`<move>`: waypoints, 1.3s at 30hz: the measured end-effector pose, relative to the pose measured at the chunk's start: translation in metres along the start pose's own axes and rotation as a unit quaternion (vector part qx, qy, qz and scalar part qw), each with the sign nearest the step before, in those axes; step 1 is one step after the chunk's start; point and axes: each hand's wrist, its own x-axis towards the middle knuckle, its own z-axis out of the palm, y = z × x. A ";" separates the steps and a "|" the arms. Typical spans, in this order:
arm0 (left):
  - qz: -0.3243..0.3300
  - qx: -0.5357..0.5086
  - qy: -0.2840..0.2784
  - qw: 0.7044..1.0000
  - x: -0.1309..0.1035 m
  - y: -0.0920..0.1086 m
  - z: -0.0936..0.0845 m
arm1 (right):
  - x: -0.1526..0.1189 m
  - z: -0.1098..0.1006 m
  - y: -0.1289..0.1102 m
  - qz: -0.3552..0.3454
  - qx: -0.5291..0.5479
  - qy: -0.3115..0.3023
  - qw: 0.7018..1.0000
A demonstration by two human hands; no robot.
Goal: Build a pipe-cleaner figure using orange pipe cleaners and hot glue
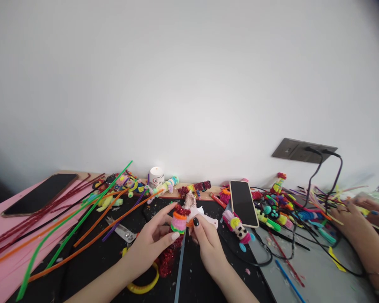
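Near the middle of the black mat, my left hand (156, 237) holds a small pipe-cleaner figure (178, 223) with red, orange, pink and green bands, thumb and fingers closed on its sides. My right hand (206, 242) is just to its right, thumb and forefinger pinched on a short orange piece (189, 224) that reaches toward the figure. Red tinsel (166, 261) lies below the figure. Scissors (124, 232), with yellow handle loops, lie partly under my left hand. A white piece (205, 215) shows behind my right hand.
Long pipe cleaners (63, 225) spread over a pink sheet (6, 240) at left, beside a dark phone (41, 194). A second phone (244, 203) leans at right near a finished doll (240, 229). Black cables (314, 176) hang from a wall socket. Another person's hands (353, 223) work at far right.
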 end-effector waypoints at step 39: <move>0.003 0.007 -0.008 1.000 0.001 -0.001 0.001 | -0.003 0.003 0.002 -0.009 -0.053 -0.002 0.999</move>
